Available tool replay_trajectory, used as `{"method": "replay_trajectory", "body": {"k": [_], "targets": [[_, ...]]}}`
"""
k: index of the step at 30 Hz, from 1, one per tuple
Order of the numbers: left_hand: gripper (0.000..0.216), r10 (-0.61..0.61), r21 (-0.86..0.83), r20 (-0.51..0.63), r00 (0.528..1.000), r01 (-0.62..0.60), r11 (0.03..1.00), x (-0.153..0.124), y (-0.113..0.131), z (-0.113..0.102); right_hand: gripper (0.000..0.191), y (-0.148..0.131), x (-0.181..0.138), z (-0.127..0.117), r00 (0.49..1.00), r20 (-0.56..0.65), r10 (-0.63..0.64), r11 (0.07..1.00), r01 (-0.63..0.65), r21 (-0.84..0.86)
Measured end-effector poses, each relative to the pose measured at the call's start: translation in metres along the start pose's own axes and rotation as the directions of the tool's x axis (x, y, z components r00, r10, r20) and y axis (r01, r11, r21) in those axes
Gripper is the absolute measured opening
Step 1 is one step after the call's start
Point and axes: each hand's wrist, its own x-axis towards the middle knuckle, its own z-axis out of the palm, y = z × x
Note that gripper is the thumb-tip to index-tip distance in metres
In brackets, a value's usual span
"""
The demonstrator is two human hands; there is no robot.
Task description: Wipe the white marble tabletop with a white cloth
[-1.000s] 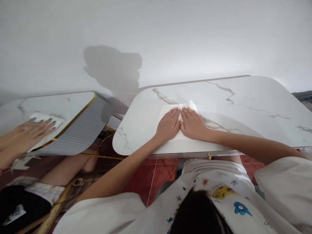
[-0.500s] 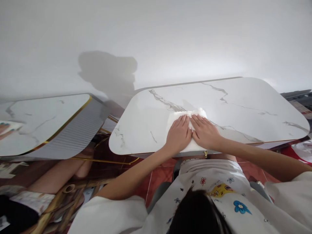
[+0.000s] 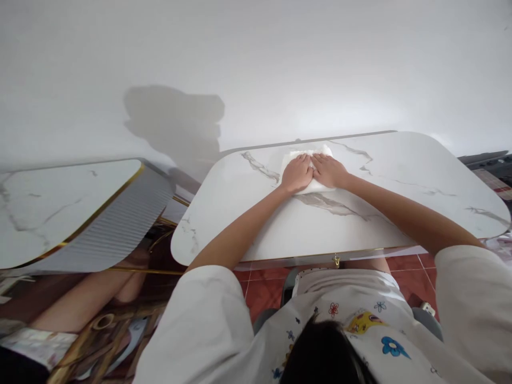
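A folded white cloth (image 3: 323, 186), perhaps paper, lies on the white, grey-veined marble-look tabletop (image 3: 240, 224), close to its far edge. Both of my hands press down on it side by side, with the thumbs close together. My left hand (image 3: 297, 173) covers the left part, fingers laid flat and pointing away from me. The right part lies beneath my right hand (image 3: 328, 169), its fingers also flat. Ragged edges of the cloth show beyond the fingertips, and the hands hide its middle.
A small gold knob (image 3: 336, 261) sits on the table's front side, above my lap. A second gold-edged table (image 3: 72, 205) stands at the left, with another person's leg (image 3: 92, 293) and a bamboo chair (image 3: 106, 341) below. Behind both tables rises a pale wall (image 3: 280, 64).
My hands have slid the cloth from the table's front edge toward its far edge, and my arms are stretched further forward. The other person's hand at the left has gone out of view.
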Motion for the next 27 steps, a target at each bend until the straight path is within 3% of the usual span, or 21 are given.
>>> {"method": "replay_trajectory", "body": {"k": [6,11,21,27], "targets": [[0.05,-0.013,0.028,-0.054,0.998,0.014,1.0,0.045,-0.034,0.014,0.058,0.023,0.055,0.008,0.999,-0.035,-0.02,1.0,0.021,0.007],[0.049,-0.016,0.035,-0.068,0.998,0.018,0.999,0.07,-0.049,0.02,0.058,0.036,0.083,0.012,0.998,-0.054,-0.018,1.0,0.019,0.015],[0.047,0.002,-0.001,-0.071,0.997,-0.003,1.0,0.114,-0.011,0.033,0.058,0.092,0.074,0.008,0.996,-0.072,0.061,0.997,-0.058,0.048],[0.049,0.006,0.014,-0.077,0.997,-0.004,1.0,0.106,-0.001,0.032,0.057,0.087,0.061,0.008,0.991,-0.1,0.09,0.996,-0.092,-0.01]]}}
